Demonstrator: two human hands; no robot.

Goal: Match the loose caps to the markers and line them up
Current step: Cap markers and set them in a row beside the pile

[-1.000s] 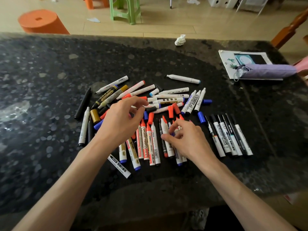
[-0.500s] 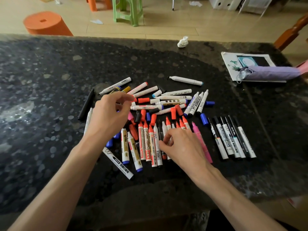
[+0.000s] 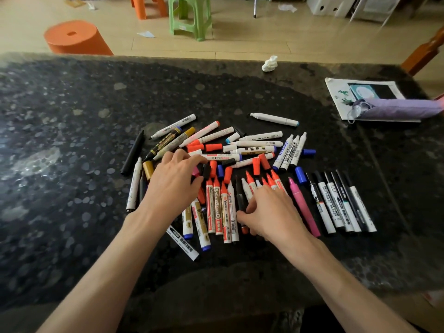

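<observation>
A heap of markers and loose caps lies mid-table. My left hand (image 3: 173,183) reaches over it, index finger and thumb on either side of a pink cap (image 3: 195,171), with a black cap (image 3: 206,170) beside it. My right hand (image 3: 269,210) rests flat with spread fingers on a row of uncapped red markers (image 3: 217,207). Right of that hand lies an uncapped pink marker (image 3: 304,209), then a neat row of black markers (image 3: 341,203). Loose red caps (image 3: 213,147), blue caps (image 3: 300,174) and a gold cap (image 3: 148,169) are scattered in the heap.
The dark stone table (image 3: 60,116) has a crumpled tissue (image 3: 269,63) at its far edge. At the right a folded purple umbrella (image 3: 398,108) lies on a booklet (image 3: 336,92). Beyond the table stand an orange stool (image 3: 77,38) and a green stool (image 3: 189,18).
My left hand has come down from the white markers to the caps in the middle. My right hand has slid nearer and flattened on the red markers, uncovering the pink marker.
</observation>
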